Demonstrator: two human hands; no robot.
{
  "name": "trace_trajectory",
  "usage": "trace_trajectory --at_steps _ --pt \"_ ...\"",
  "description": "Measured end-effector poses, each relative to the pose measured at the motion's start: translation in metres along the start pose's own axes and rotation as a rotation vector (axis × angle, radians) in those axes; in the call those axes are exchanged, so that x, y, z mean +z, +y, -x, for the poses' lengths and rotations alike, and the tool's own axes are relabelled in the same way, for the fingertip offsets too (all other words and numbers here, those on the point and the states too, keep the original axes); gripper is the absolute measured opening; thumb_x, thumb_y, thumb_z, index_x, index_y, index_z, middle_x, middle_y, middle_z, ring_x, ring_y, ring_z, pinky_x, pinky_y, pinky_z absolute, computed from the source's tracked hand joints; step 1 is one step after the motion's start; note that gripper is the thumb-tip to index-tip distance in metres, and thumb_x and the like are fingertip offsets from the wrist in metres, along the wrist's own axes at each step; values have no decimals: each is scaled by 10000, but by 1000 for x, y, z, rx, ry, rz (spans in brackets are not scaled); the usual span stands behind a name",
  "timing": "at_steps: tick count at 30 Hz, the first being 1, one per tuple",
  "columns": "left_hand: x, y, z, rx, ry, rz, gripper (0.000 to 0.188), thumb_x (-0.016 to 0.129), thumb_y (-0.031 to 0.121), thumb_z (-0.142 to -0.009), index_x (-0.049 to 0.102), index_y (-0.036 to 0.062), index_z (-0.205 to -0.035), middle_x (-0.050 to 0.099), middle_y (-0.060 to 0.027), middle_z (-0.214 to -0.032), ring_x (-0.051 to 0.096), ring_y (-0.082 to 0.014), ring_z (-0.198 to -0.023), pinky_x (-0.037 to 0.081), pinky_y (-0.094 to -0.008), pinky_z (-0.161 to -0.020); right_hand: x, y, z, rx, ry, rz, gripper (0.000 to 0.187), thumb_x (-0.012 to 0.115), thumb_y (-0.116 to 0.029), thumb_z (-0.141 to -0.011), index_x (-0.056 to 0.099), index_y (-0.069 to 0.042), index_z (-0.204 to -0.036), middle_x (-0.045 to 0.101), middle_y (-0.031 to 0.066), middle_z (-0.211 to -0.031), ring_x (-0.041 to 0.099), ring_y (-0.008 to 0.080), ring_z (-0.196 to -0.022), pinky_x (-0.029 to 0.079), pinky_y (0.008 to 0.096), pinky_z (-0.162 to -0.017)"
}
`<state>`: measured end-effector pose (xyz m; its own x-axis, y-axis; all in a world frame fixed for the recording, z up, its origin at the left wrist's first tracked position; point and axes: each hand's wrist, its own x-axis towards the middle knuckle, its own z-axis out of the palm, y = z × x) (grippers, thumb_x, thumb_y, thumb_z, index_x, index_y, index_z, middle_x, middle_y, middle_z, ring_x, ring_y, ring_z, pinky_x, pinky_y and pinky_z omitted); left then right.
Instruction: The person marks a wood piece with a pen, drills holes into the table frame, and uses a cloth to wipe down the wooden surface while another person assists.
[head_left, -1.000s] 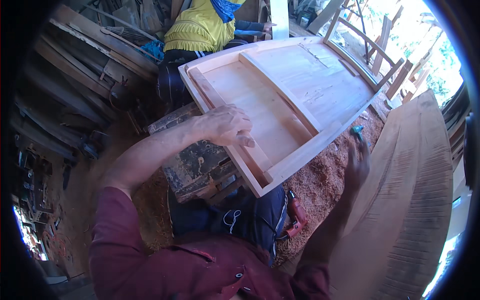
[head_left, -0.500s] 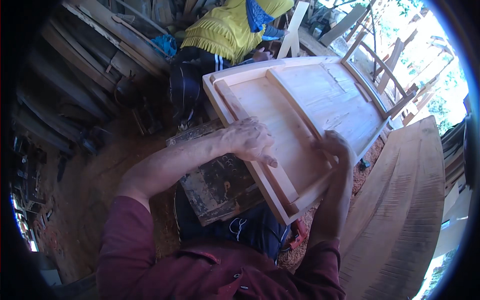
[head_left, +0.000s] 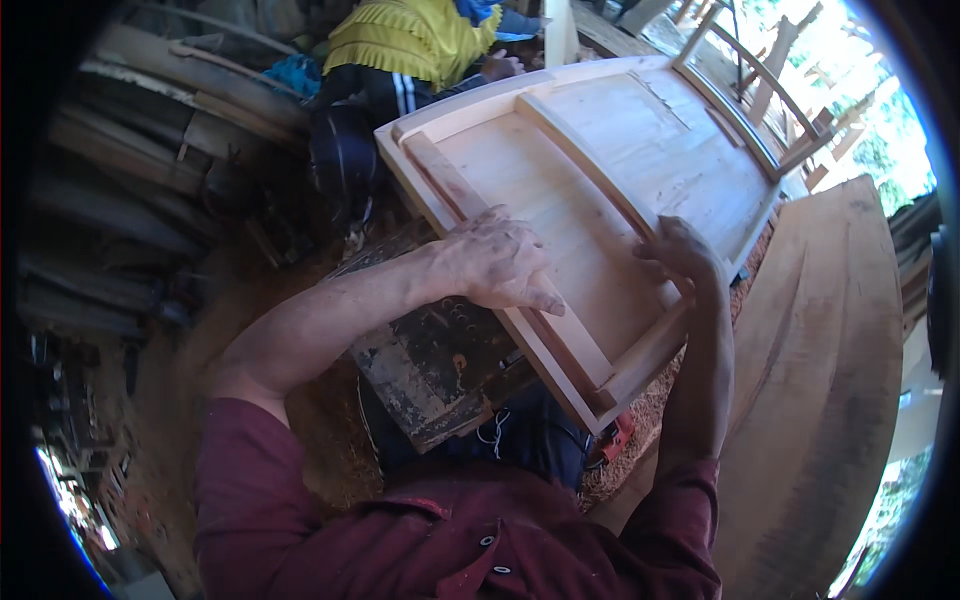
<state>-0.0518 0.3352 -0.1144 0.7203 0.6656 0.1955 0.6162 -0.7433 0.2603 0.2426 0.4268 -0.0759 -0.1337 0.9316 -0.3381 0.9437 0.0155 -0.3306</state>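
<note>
A pale wooden panel with a raised frame (head_left: 590, 407) lies slanted before me, its near corner toward my lap. My left hand (head_left: 497, 262) is closed over a wooden batten (head_left: 572, 340) just inside the panel's left edge, thumb along the top. My right hand (head_left: 682, 255) is bent at the wrist, its fingers closed around the middle crosspiece (head_left: 590, 170); its fingertips are partly hidden. Under the panel's near left side is a worn, dark, stained bench top (head_left: 425, 385). The panel's far end carries an open wooden frame (head_left: 765, 80).
A person in a yellow fringed top (head_left: 405, 40) crouches beyond the panel's far left edge. Broad rough-sawn planks (head_left: 810, 380) lean at right. Stacked timber (head_left: 130, 150) fills the left. A red object (head_left: 615, 437) and wood shavings (head_left: 650, 400) lie below the near corner.
The view has shifted, so the panel's far part sits higher and its near corner farther right. Both hands stay on the panel; my right hand appears slightly higher. The other person appears farther left.
</note>
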Motion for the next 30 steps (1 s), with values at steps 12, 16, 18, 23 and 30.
trace_trajectory --at_steps 12,16,18,23,30 --pt "-43 -95 13 -76 -89 -168 669 505 724 -848 686 81 -799 655 -126 -854 629 -320 -918 468 -443 -837 11 -109 -157 -315 -45 -357 620 634 -586 -854 706 14 -994 690 104 -773 663 187 -697 520 358 -671" --pt "-41 -96 13 -175 -146 -69 679 494 719 -861 706 75 -828 690 -129 -847 652 -312 -912 468 -436 -851 8 -155 -173 -197 -113 -175 738 655 -675 -786 689 21 -1027 677 106 -753 649 197 -661 503 385 -603" --pt "-43 -91 9 -188 -152 -76 694 476 729 -866 708 76 -836 697 -128 -841 656 -308 -922 469 -433 -857 11 -152 -175 -193 -100 -145 704 685 -639 -779 669 14 -1042 658 94 -755 628 194 -642 494 382 -583" --pt "-46 -88 8 -186 -199 -55 739 425 766 -873 712 85 -860 711 -123 -895 662 -291 -976 442 -420 -923 10 -144 -189 -188 -72 -208 565 786 -473 -732 660 -2 -1018 622 111 -728 610 208 -632 480 346 -574" --pt "-38 -92 12 -143 -80 -4 705 478 742 -864 698 72 -835 707 -118 -885 662 -273 -929 429 -420 -920 -29 -172 -157 -239 76 3 491 790 -435 -742 649 12 -888 596 84 -712 591 223 -599 489 395 -593"
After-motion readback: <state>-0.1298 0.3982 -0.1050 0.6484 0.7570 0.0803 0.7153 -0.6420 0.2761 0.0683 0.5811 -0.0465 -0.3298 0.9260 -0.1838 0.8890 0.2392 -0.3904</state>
